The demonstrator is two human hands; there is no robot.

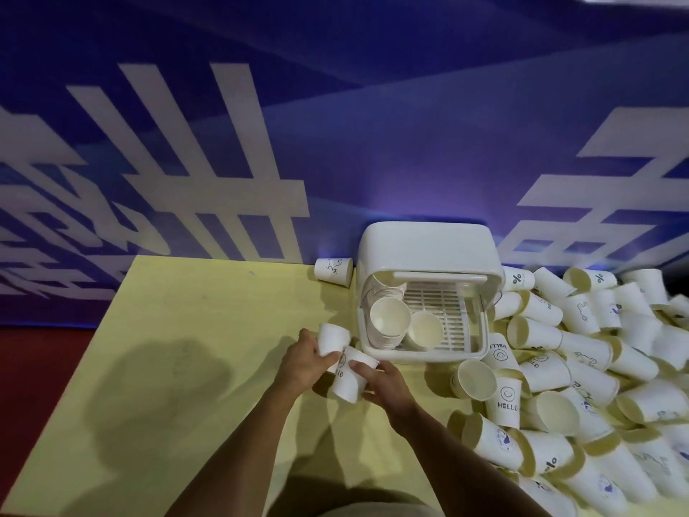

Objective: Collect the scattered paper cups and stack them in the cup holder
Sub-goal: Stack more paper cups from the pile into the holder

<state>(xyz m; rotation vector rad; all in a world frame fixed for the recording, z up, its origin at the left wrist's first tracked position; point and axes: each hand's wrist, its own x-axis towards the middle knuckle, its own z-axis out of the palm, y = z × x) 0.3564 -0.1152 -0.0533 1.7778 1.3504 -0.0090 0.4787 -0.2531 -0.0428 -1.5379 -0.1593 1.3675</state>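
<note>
Forearms, both bare, reach up from the near edge of the counter (167, 330) and meet a little right of its middle. The left grip (300, 361) is wrapped round a plain white cup (331, 339), its fingers curled about the cup's side. The right grip (386, 382) is closed on a second cup (350, 378) printed HELLO, with one digit laid across the printed face and the others underneath. The two cups touch, and the printed one overlaps the lower end of the plain one. Whether one sits inside the other cannot be told. Both are held just off the near left corner of the cup holder (421, 357).

A heap of cups (581, 367) covers the right side of the counter from the near corner to the far one. Most lie on their sides, and some bear a smiley, HELLO or a percent sign.

The cup holder is a white plastic box standing at the far edge with its lid (425, 244) tipped up and back. Inside is a slatted tray (443, 304). On the left of the tray a stack of nested cups (389, 317) leans with its mouth towards the near edge. A single cup (425, 330) rests just beside it on the right.

A lone cup (333, 270) lies on its side at the far edge, just left of the holder. Behind the counter rises a blue wall (373, 143) with large white lettering. Red floor (37, 367) shows past the left edge.
</note>
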